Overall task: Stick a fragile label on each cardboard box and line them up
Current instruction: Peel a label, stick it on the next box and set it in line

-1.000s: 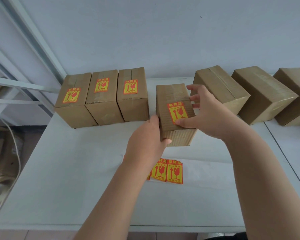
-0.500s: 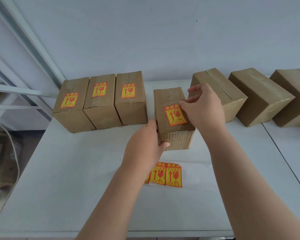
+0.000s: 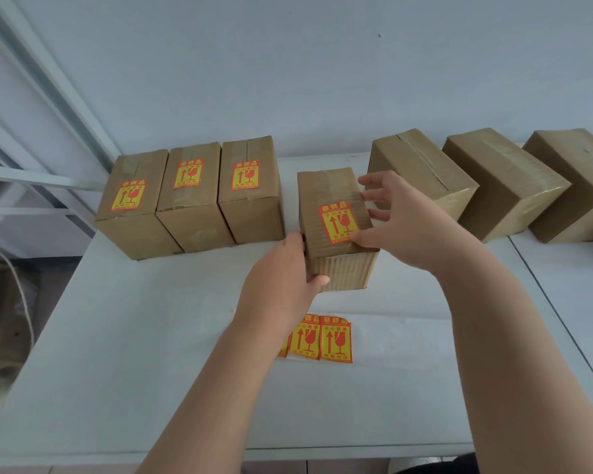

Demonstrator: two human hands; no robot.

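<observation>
A cardboard box (image 3: 326, 193) stands mid-table with a yellow and red fragile label (image 3: 338, 223) on its top. My left hand (image 3: 281, 278) grips the box's near left corner. My right hand (image 3: 401, 217) lies against its right side, fingers spread, thumb on the label's lower right corner. Three labelled boxes (image 3: 192, 200) stand side by side in a row at the left. Three unlabelled boxes (image 3: 425, 172) sit angled at the back right. A sheet of spare fragile labels (image 3: 326, 338) lies on the table near me, partly under my left forearm.
The white table (image 3: 134, 354) ends at a front edge near me and a left edge beside a metal rack (image 3: 31, 179). A seam (image 3: 562, 319) divides it from a second tabletop at the right. A pale wall rises behind the boxes.
My right thumb slid from the label's upper right edge down to its lower right corner, with the fingers spreading. My left hand kept its grip on the box, which stayed where it was.
</observation>
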